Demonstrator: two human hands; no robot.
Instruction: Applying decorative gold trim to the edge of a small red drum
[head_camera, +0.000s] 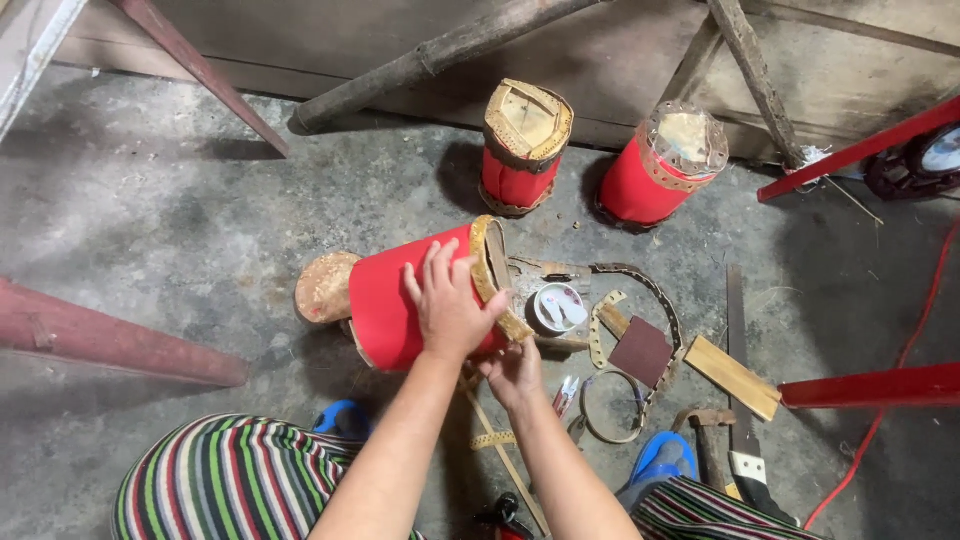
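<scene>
Left hand (450, 305), fingers spread, lies flat on the upper side of a red drum (415, 300), pressing it down; the drum lies on its side on the concrete floor (150, 220). Right hand (515, 372) grips the drum's lower rim beside a tan perforated strip (488, 270); how tightly it is closed cannot be told. Just right of the drum: a small round tin (558, 306), a dark brown pad (641, 351), a wooden slat (733, 377). Beyond, two upright red drums (524, 150) (665, 165) stand well apart from the hands.
</scene>
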